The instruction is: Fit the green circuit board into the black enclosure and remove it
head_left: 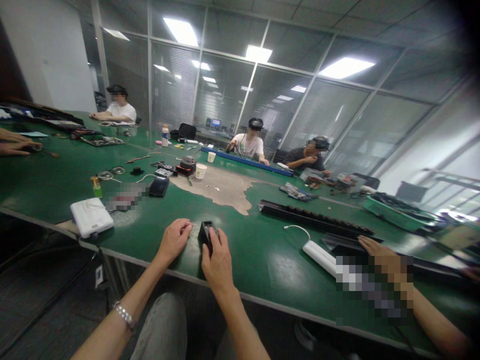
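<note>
A small black box-shaped object [204, 234] stands on the green table, its top showing an opening or recess. My right hand [217, 260] is wrapped round it, with fingers over the top and right side and the thumb on the near left. Just to the left, my left hand [174, 242] rests at the table top, apart from the box. Its fingers are curled in and pressed together; whether anything small sits inside them is hidden.
A white device [92, 217], a phone [159, 186] and glasses [110, 173] lie left. Ahead are a brown sheet [225, 190] and paper cup [201, 171]. Rightward lie a long black bar [315, 217], a white power strip [320, 257] and a neighbour's hand [382, 252]. Several people sit around.
</note>
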Demonstrator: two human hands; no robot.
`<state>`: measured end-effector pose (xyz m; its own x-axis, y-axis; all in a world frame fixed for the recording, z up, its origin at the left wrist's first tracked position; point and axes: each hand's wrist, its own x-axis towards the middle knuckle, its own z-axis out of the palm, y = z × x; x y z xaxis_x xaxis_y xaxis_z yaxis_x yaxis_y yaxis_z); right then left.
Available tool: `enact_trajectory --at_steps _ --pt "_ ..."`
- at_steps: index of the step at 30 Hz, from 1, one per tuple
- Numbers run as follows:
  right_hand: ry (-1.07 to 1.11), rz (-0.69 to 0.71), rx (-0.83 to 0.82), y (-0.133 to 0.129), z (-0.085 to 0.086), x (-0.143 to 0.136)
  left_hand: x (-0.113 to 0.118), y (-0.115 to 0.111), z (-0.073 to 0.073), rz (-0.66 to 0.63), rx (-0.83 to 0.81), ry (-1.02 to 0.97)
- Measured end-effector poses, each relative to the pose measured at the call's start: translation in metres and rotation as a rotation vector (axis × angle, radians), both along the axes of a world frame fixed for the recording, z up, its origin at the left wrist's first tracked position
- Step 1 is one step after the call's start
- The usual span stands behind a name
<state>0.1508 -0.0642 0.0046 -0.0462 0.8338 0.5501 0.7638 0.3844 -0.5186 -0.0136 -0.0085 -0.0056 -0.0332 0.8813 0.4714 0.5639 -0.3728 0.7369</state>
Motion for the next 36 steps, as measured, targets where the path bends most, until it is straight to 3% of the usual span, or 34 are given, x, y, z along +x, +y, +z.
enact_trajectory --at_steps 7,12,16,21,26,30,36 --pt "0.097 -0.044 0.034 0.003 0.004 -0.006 0.001 0.003 -0.003 -0.010 -0.004 0.004" --pt "0.167 -0.075 0.108 0.009 0.033 0.003 0.000 0.004 -0.007 -0.003 0.001 -0.007" --pt "0.186 -0.115 0.179 0.016 0.047 0.030 0.001 0.004 -0.007 -0.011 0.001 -0.005" --pt "0.123 -0.183 0.118 0.026 0.020 0.066 0.001 0.003 -0.006 0.003 -0.007 0.008" --pt "0.067 -0.173 0.078 0.033 -0.010 0.077 0.002 0.002 -0.003 0.006 -0.012 0.025" --pt "0.048 -0.153 0.071 0.035 -0.016 0.078 0.003 0.002 -0.002 0.009 -0.011 0.028" --pt "0.050 -0.204 0.094 0.029 -0.012 0.081 0.006 0.005 -0.001 0.006 -0.034 0.079"
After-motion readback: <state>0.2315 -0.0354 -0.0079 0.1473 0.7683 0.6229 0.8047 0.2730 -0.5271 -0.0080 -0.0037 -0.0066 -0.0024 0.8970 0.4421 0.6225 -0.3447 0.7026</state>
